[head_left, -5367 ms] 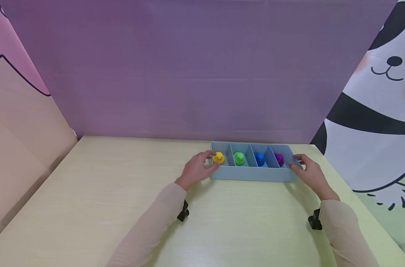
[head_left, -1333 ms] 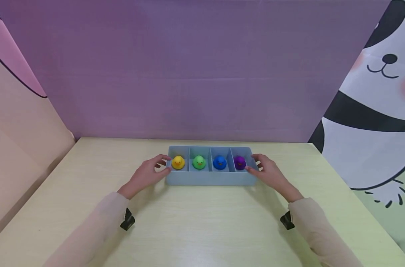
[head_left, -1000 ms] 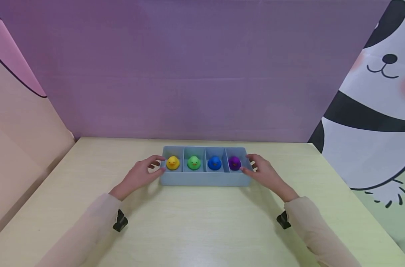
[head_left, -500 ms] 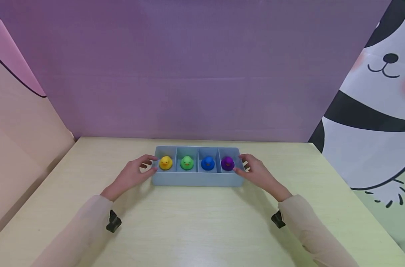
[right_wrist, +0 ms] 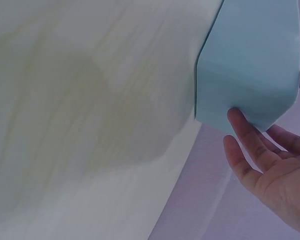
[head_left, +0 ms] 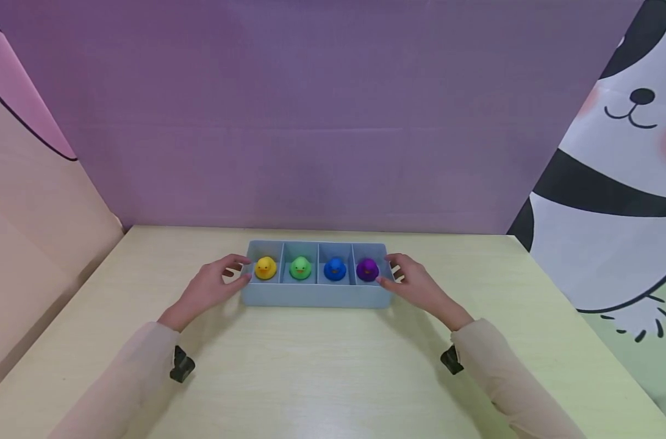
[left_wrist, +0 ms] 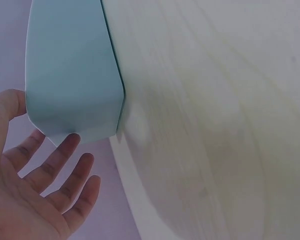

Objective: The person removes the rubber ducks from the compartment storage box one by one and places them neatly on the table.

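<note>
The blue divided box [head_left: 316, 296] is lying just below the centre of the head view. The left hand [head_left: 209, 286], left of centre there, is holding one end between thumb and fingertips, its fingers partly spreading; the right hand [head_left: 419, 288], right of centre, is gripping the other end likewise. Inside, from left to right, a yellow duck [head_left: 265, 268], a green duck [head_left: 300, 268], a blue duck [head_left: 335, 269] and a purple duck [head_left: 368, 269] are sitting in separate compartments.
</note>
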{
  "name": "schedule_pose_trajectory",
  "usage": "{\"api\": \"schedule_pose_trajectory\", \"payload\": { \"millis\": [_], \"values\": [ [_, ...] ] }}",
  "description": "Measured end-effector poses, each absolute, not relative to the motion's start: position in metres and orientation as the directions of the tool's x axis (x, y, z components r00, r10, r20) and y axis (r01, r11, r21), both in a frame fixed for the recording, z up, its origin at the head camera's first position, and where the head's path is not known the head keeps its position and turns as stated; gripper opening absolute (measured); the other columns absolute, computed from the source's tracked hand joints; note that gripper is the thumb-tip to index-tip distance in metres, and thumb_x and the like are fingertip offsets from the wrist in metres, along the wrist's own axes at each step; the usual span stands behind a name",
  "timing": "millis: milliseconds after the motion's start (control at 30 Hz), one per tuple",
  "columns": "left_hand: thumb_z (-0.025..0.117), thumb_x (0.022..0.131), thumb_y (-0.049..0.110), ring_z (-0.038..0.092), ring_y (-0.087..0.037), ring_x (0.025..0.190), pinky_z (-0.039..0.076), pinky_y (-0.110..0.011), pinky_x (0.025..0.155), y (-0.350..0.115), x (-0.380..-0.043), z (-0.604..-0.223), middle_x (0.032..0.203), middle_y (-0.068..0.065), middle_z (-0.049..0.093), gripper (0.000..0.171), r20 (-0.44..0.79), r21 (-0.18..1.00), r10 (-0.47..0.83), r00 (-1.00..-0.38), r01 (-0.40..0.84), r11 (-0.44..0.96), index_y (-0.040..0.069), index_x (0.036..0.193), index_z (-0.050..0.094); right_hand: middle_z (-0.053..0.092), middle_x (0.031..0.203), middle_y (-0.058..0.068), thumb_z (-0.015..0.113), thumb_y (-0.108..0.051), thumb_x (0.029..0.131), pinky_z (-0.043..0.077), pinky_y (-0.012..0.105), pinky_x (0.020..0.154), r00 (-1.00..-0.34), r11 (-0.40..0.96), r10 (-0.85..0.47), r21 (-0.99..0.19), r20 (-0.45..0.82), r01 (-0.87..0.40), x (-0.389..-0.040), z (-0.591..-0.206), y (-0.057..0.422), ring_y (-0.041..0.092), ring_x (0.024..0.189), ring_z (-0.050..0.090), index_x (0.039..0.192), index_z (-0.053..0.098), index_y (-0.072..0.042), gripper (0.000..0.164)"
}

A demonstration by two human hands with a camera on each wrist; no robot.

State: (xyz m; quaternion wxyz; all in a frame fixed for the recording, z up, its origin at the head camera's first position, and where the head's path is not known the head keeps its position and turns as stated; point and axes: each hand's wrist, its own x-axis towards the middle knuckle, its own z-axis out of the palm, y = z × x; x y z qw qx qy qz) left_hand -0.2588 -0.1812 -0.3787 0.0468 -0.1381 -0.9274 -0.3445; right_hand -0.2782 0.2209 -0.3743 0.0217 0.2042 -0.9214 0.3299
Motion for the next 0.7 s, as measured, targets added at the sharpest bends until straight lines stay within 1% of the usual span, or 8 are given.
{"api": "schedule_pose_trajectory", "payload": {
  "millis": [200,367,500,700],
  "values": [
    [0.058,0.088,0.027,0.058,-0.034,0.101,0.048,-0.047,0.083,-0.1795,-0.2585,-0.3787,0.118,-0.018,0.06,0.037,0.195,0.619,0.216,-0.957,0.291,0.729,0.011,0.122,0.054,0.053,0.119,0.022,0.059,-0.027,0.088,0.052,0.041,0.079,-0.909,0.7,-0.38,-0.589,0.173,-0.404,-0.2781,-0.3722,0.2215,0.029,0.093,0.057,0.129,0.041,0.005,0.055],
    [0.058,0.088,0.026,0.059,-0.035,0.1,0.049,-0.047,0.082,-0.1787,-0.2594,-0.3805,0.116,-0.018,0.061,0.036,0.216,0.611,0.22,-0.951,0.307,0.729,0.01,0.121,0.055,0.054,0.114,0.021,0.059,-0.024,0.088,0.051,0.043,0.079,-0.9,0.698,-0.397,-0.578,0.179,-0.423,-0.2784,-0.3704,0.2242,0.028,0.091,0.058,0.128,0.042,0.005,0.052],
    [0.058,0.089,0.026,0.059,-0.034,0.1,0.049,-0.047,0.082,-0.1786,-0.2604,-0.3817,0.114,-0.018,0.061,0.036,0.23,0.61,0.223,-0.947,0.319,0.725,0.011,0.121,0.054,0.055,0.114,0.021,0.06,-0.02,0.088,0.052,0.043,0.078,-0.89,0.7,-0.404,-0.555,0.21,-0.449,-0.2794,-0.369,0.226,0.028,0.091,0.06,0.127,0.043,0.005,0.049],
    [0.056,0.089,0.027,0.059,-0.034,0.099,0.049,-0.047,0.082,-0.1789,-0.2625,-0.3837,0.113,-0.018,0.061,0.037,0.233,0.617,0.226,-0.946,0.324,0.717,0.011,0.123,0.053,0.056,0.112,0.022,0.061,-0.014,0.086,0.05,0.048,0.078,-0.865,0.69,-0.42,-0.521,0.276,-0.501,-0.2805,-0.3646,0.2275,0.031,0.091,0.061,0.124,0.046,0.005,0.044]
  ]
}}
